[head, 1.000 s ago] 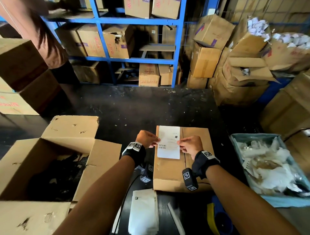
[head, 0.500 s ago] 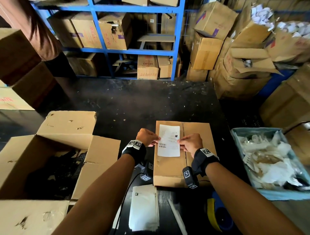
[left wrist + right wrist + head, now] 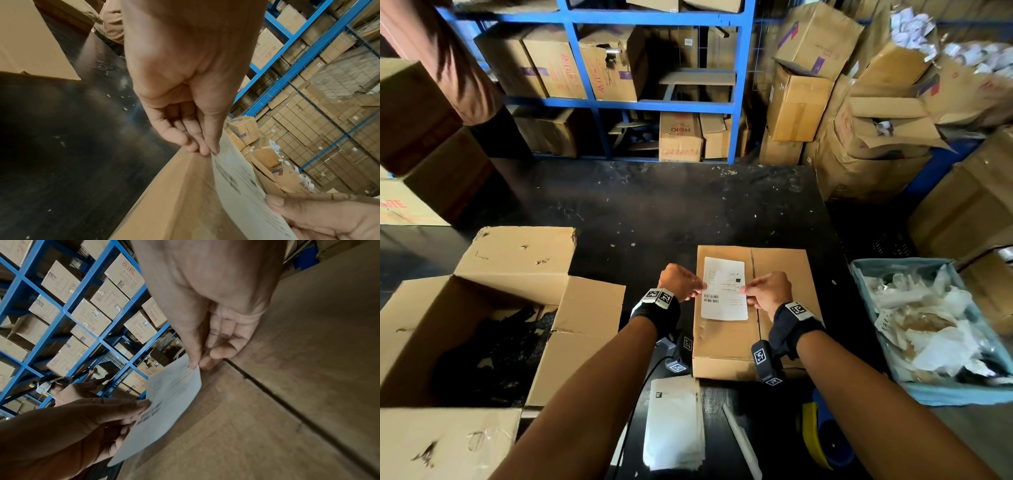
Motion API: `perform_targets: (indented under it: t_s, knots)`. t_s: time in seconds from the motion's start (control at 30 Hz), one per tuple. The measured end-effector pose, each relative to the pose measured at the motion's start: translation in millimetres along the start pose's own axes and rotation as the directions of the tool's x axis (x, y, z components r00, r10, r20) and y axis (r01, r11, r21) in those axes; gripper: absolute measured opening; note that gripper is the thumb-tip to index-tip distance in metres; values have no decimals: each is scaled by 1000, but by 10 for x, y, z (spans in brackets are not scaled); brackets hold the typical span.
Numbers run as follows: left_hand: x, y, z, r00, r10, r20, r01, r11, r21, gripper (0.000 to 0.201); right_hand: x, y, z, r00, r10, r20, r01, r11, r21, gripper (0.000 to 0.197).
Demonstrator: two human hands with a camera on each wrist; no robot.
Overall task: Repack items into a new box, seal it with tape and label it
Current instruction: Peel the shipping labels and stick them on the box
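A closed brown cardboard box [image 3: 780, 329] lies flat on the black table [image 3: 654, 212] in front of me. A white printed label [image 3: 724, 291] with barcodes hangs just above the box's left half. My left hand [image 3: 681, 282] pinches the label's left edge between thumb and fingers [image 3: 207, 147]. My right hand [image 3: 767, 291] pinches its right edge [image 3: 195, 365]. In the wrist views the label [image 3: 240, 190] [image 3: 164, 407] stands raised off the box top [image 3: 257, 426], which shows a dark seam between its flaps.
A big open carton [image 3: 465, 325] with dark contents stands at the left. A blue bin [image 3: 962, 394] of crumpled paper sits at the right. A stack of white sheets [image 3: 674, 428] and a yellow-blue tape dispenser [image 3: 822, 435] lie near me. Blue shelving [image 3: 654, 106] and stacked boxes fill the back.
Both hands keep their pinch on the label over the box. The label has shifted slightly along the box top, and my head has tilted a little.
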State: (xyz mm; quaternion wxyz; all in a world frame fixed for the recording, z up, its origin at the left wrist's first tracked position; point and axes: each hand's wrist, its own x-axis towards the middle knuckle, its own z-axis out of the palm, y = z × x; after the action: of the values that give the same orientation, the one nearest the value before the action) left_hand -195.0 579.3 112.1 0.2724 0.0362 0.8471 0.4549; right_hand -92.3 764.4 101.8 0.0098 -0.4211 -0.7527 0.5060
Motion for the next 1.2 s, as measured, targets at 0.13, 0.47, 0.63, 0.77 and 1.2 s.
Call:
perform_targets:
  t_s: [0.13, 0.47, 0.63, 0.77, 1.2]
  knots:
    - [6, 25, 24, 1000, 7, -6, -7, 998, 58, 14, 22, 17, 7, 1000, 14, -3, -14, 1000, -14, 13]
    - [47, 77, 37, 999, -38, -4, 38, 991, 127, 16, 18, 4, 29, 999, 34, -2, -34, 999, -26, 15]
    - [42, 84, 53, 999, -51, -9, 52, 989, 140, 16, -43, -15, 10, 1000, 10, 3, -10, 1000, 9, 14]
    - [45, 114, 66, 998, -61, -17, 63, 987, 151, 16, -51, -19, 14, 1000, 3, 2, -3, 1000, 23, 14]
    - [74, 201, 133, 996, -42, -82, 70, 923, 377, 30, -45, -39, 48, 996, -84, 2, 83, 987, -141, 14]
